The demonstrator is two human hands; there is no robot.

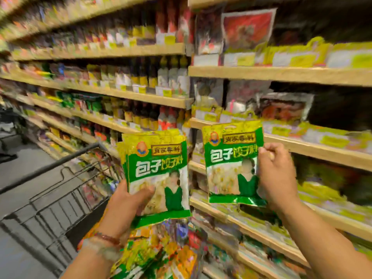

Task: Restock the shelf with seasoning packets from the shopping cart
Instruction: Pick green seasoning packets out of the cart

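Note:
My left hand [128, 200] grips a stack of green and yellow seasoning packets [157, 170] by its lower left corner, thumb across the front. My right hand [276, 174] pinches a single matching packet [231, 164] by its right edge and holds it upright in front of the wooden shelf [314, 152]. The two sets of packets hang side by side, a small gap apart. Below my arms the shopping cart [66, 196] holds a heap of more packets [161, 250].
Wooden shelves [128, 95] packed with sauce bottles run away on the left. On the right, shelf tiers carry hanging seasoning bags and yellow price tags [302, 61]. The grey aisle floor [24, 170] lies left of the cart. The picture is blurred by motion.

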